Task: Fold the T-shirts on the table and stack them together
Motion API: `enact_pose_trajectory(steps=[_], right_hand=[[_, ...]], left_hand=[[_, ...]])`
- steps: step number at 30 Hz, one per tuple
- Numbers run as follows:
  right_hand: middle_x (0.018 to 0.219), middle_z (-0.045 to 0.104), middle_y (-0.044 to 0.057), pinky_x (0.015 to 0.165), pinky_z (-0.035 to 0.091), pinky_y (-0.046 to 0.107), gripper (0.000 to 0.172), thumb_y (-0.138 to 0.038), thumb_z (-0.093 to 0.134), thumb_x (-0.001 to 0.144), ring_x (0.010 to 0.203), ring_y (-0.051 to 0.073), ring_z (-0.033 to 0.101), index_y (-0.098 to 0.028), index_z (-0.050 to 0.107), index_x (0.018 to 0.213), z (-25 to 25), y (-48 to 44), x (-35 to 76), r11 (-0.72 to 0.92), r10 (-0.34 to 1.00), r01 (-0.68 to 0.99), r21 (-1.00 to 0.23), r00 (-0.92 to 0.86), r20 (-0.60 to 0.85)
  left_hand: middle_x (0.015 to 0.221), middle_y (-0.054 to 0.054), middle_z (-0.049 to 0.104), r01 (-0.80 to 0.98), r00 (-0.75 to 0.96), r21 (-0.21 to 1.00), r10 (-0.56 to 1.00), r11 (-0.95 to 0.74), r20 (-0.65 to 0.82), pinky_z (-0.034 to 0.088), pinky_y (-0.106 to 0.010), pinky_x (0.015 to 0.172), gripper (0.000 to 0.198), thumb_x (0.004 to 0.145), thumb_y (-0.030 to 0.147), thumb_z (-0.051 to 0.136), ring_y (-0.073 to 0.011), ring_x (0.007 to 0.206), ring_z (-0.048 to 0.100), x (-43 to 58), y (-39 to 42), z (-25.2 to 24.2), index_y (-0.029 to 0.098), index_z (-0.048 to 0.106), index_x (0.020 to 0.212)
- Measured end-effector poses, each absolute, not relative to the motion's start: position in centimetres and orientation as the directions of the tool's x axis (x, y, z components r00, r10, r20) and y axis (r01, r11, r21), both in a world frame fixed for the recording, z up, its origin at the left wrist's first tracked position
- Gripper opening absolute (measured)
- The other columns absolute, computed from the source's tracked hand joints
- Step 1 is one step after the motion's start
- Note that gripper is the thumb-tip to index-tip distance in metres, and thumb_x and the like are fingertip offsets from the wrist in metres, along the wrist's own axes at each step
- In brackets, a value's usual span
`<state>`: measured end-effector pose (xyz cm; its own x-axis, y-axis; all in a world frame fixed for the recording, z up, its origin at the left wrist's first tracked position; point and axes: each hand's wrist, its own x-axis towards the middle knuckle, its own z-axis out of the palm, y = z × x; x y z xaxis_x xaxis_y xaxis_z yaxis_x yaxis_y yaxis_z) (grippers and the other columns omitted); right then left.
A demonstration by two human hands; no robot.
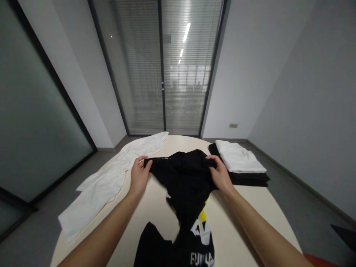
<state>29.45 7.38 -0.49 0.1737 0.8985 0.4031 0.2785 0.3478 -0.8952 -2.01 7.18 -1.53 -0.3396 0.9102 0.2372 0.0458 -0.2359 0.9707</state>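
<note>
A black T-shirt [186,174] with white lettering and a yellow patch is stretched between my two hands above the table. My left hand [140,172] pinches its upper left corner between thumb and fingers. At the opposite side, my right hand [219,172] is closed on the upper right edge, its fingertips partly covered by the cloth. The middle of the garment sags in folds, and its lower part, with the printing, trails down toward the near side of the table.
A pale round-edged table [155,207] bears everything. White garments [111,178] lie loosely spread along its left side. On the right, a folded white garment [239,157] rests on a stack of folded black clothes [250,179]. Behind stand glass panels with blinds [136,74].
</note>
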Motion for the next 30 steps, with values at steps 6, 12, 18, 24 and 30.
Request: enact_pose_trajectory(steps=[6, 12, 18, 24, 30], right_hand=[[0.129, 0.063, 0.011, 0.105, 0.042, 0.047, 0.051, -0.040, 0.066, 0.079, 0.120, 0.029, 0.058, -0.021, 0.061, 0.126, -1.7, 6.7, 28.7, 0.332, 0.920, 0.586, -0.740, -0.027, 0.391], [0.153, 0.045, 0.016, 0.106, 0.039, 0.057, 0.067, -0.046, 0.067, 0.082, 0.134, 0.038, 0.048, -0.026, 0.051, 0.144, -1.7, 5.7, 28.9, 0.233, 0.953, 0.880, -0.414, -0.122, 0.279], [0.123, 0.067, 0.017, 0.082, 0.053, 0.044, 0.078, -0.049, 0.076, 0.076, 0.102, 0.036, 0.068, -0.024, 0.050, 0.146, -1.9, 5.6, 30.0, 0.093, 0.988, 0.932, -0.349, -0.043, 0.149], [0.120, 0.071, 0.008, 0.089, 0.052, 0.037, 0.061, -0.014, 0.069, 0.078, 0.109, 0.028, 0.068, -0.029, 0.058, 0.136, -2.2, 6.2, 30.5, 0.225, 0.969, 0.894, -0.388, -0.164, 0.184], [0.127, 0.066, 0.007, 0.097, 0.052, 0.036, 0.043, -0.012, 0.048, 0.091, 0.112, 0.025, 0.066, -0.027, 0.064, 0.128, -0.9, 6.4, 30.7, 0.280, 0.908, 0.866, -0.415, -0.098, 0.408]], left_hand=[[0.145, -0.015, 0.053, 0.165, -0.089, 0.953, 0.959, -0.254, 0.270, 0.049, -0.045, 0.104, 0.072, 0.083, 0.039, 0.070, -0.0265, 0.128, 0.057, -0.9, 6.8, -3.5, 0.025, 0.038, 0.146], [0.163, -0.010, 0.023, 0.681, 0.188, 0.582, 0.874, -0.444, 0.447, 0.023, -0.059, 0.120, 0.047, 0.087, 0.042, 0.068, -0.0374, 0.151, 0.019, 0.7, 4.1, -2.5, 0.027, 0.062, 0.131], [0.094, -0.006, 0.068, 0.733, 0.466, 0.445, 0.857, -0.514, 0.220, 0.050, -0.042, 0.086, 0.061, 0.077, 0.056, 0.075, -0.0277, 0.090, 0.065, 2.0, 1.9, -0.1, 0.023, 0.064, 0.127], [0.089, -0.002, 0.069, 0.720, 0.555, 0.452, 0.828, -0.527, 0.081, 0.045, -0.029, 0.073, 0.021, 0.089, 0.026, 0.060, -0.0206, 0.083, 0.065, 2.1, 1.6, -0.1, 0.024, 0.069, 0.108], [0.100, -0.005, 0.070, 0.708, 0.356, 0.533, 0.886, -0.464, 0.298, 0.048, -0.032, 0.084, 0.019, 0.094, 0.025, 0.049, -0.0217, 0.093, 0.065, -0.3, 3.7, -0.1, 0.022, 0.067, 0.101]])
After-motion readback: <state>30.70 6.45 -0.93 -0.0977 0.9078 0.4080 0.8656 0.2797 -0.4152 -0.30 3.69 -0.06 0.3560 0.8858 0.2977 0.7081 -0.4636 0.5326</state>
